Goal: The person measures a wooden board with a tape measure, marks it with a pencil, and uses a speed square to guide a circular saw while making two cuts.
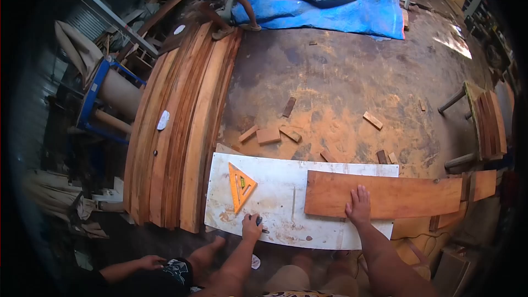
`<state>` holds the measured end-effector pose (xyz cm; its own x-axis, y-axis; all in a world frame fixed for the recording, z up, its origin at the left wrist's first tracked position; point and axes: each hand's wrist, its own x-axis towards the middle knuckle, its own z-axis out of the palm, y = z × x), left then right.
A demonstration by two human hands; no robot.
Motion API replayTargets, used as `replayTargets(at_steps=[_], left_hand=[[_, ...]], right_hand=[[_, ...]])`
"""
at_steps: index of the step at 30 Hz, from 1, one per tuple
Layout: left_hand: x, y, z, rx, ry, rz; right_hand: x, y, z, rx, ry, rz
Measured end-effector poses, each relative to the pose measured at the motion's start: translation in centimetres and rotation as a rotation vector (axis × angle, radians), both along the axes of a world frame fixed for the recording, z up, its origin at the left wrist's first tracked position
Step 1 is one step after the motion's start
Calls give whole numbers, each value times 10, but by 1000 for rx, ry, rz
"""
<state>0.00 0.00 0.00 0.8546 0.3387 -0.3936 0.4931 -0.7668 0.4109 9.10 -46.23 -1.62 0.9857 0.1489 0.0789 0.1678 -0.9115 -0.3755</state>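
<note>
Overhanging board (396,194) could tip or slide

The left hand (252,226), closed around a dark tool (259,220) by the near edge of the worktop (273,187), might drop it if loosely held. The right hand (359,206) lies open on the board; pressing beyond the worktop's right edge could tip it. Farther off, floor offcuts (268,135) might trip someone

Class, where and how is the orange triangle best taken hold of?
Probably pinch the triangle across its narrow near corner, coming from the person's side: it lies flat on the board, and that tapering tip points toward them.
</note>
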Motion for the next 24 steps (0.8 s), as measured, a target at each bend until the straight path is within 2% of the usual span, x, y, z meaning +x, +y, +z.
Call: replayTargets(at_steps=[2,5,7,9,11,13,14,17,18,20,21,24], left_hand=[[10,0,-3,147,162,-169],[56,9,32,354,-6,-168],[85,8,30,393,-195,44],[95,43,-12,479,-163,129],[115,72,-29,175,103,147],[119,71,-47,348,127,97],[120,71,-52,301,105,71],[114,41,-24,316,-129,-18],[112,37,-20,309,-122,-40],[108,45,-14,109,-273,13],[109,45,-15,108,-272,4],[109,36,-10,-59,-497,-58]], right_hand=[[-2,4,3,-18,41,-9],[-1,4,2,41,-15,13],[-6,-6,6,30,4,4],[-3,-4,4,44,-25,22],[-3,-5,-2,29,-37,22],[-1,-6,7,71,-54,26],[0,-10,10,33,-64,19],[-3,-11,9,11,-19,-33],[-3,-8,9,13,-11,-26],[-3,0,9,20,1,-26],[-3,1,8,4,5,-25],[-5,3,6,-13,26,-26]])
